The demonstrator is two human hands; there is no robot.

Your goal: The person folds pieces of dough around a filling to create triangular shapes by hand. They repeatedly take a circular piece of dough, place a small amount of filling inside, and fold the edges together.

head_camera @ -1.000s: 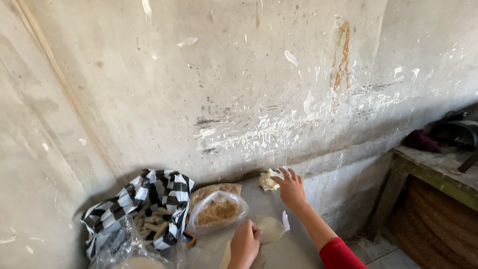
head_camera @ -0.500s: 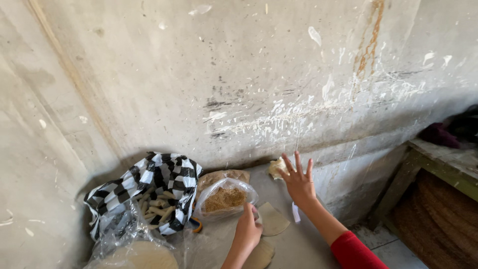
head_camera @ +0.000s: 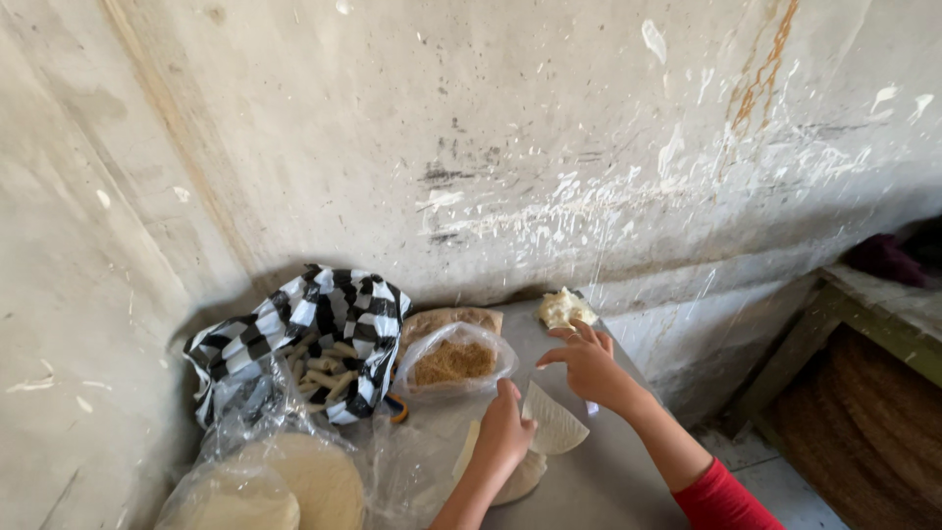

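The left hand point(head_camera: 502, 432) pressed flat, ungripping, on a pale round flatbread sheet point(head_camera: 551, 428) on the grey surface point(head_camera: 618, 481), while the right hand point(head_camera: 586, 361) hovered released near the crumbly white lump point(head_camera: 563, 308).

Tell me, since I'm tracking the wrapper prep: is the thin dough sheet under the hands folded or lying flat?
Folded. The dough sheet shows a straight crease and a wedge-like outline, one flap lifted over the rest, with the left hand pressing its edge.
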